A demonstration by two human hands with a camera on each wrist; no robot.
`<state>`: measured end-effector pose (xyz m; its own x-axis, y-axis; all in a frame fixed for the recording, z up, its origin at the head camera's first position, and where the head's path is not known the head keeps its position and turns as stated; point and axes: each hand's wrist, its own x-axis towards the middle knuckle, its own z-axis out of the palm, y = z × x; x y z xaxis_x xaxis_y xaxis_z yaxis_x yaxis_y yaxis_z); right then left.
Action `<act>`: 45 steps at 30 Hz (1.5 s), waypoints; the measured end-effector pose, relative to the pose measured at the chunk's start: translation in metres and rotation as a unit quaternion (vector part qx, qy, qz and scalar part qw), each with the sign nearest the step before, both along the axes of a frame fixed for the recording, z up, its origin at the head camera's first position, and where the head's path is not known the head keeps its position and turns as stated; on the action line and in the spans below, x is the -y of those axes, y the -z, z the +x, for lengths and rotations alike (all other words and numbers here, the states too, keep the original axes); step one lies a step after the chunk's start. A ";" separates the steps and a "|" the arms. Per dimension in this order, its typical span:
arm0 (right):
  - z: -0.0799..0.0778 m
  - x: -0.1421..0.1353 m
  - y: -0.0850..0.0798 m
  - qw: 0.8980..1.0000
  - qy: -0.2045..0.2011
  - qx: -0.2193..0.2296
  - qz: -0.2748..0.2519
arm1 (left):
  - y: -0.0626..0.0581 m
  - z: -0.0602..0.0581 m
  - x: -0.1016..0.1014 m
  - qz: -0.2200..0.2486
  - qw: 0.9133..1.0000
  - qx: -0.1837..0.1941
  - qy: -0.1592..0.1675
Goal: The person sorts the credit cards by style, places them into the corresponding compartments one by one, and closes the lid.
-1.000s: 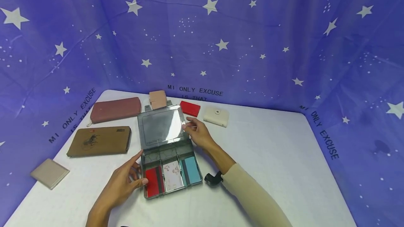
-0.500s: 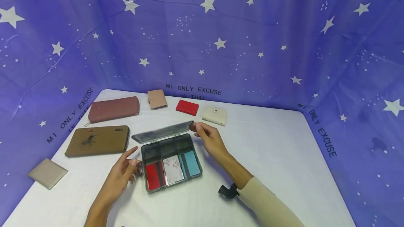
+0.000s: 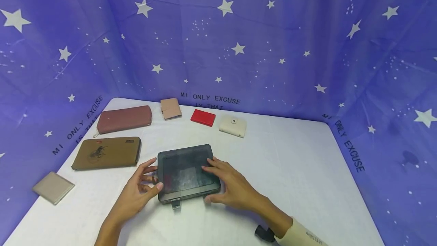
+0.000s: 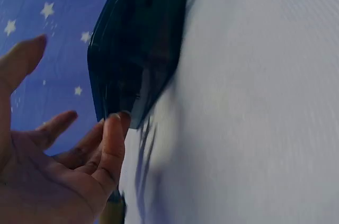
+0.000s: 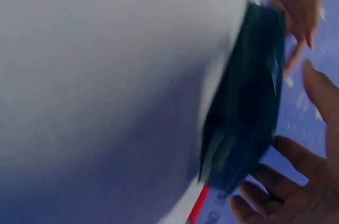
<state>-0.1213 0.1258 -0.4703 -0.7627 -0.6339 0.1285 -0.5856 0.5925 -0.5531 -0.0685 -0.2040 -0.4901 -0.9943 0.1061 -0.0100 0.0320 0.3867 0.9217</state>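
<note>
A translucent dark plastic box (image 3: 189, 174) stands at the front middle of the white table, its lid down. Red and pale cards show dimly through the lid. Front latches (image 3: 175, 203) hang outward. My left hand (image 3: 138, 187) is at the box's left side, thumb by the front corner. In the left wrist view, fingertips (image 4: 114, 121) touch the box's end while thumb and index finger stand apart. My right hand (image 3: 235, 185) lies at the right side with extended fingers over the lid's edge, thumb near the front. In the right wrist view, its fingers (image 5: 275, 187) meet the blurred box (image 5: 243, 102).
Left of the box lie a brown long wallet (image 3: 107, 153), a maroon zip wallet (image 3: 124, 119) and a beige card holder (image 3: 54, 188). Behind it are a pink wallet (image 3: 171, 108), a red card case (image 3: 203, 117) and a cream wallet (image 3: 233, 125). A starry curtain (image 3: 239, 29) surrounds the table.
The box's lid has swung down from upright toward me and now covers the cards. My right hand has moved forward with it toward the front right. My left hand stays at the left side.
</note>
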 end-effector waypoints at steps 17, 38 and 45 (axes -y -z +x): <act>-0.003 0.021 0.004 0.948 0.035 -0.255 0.188 | -0.003 -0.016 -0.036 -0.281 0.954 -0.105 0.019; -0.005 -0.046 -0.018 0.961 0.167 -0.188 0.118 | -0.024 -0.045 -0.018 -0.383 0.893 -0.236 0.022; -0.022 -0.126 -0.037 0.927 0.291 -0.190 0.145 | -0.056 -0.064 -0.006 -0.447 0.850 -0.279 -0.016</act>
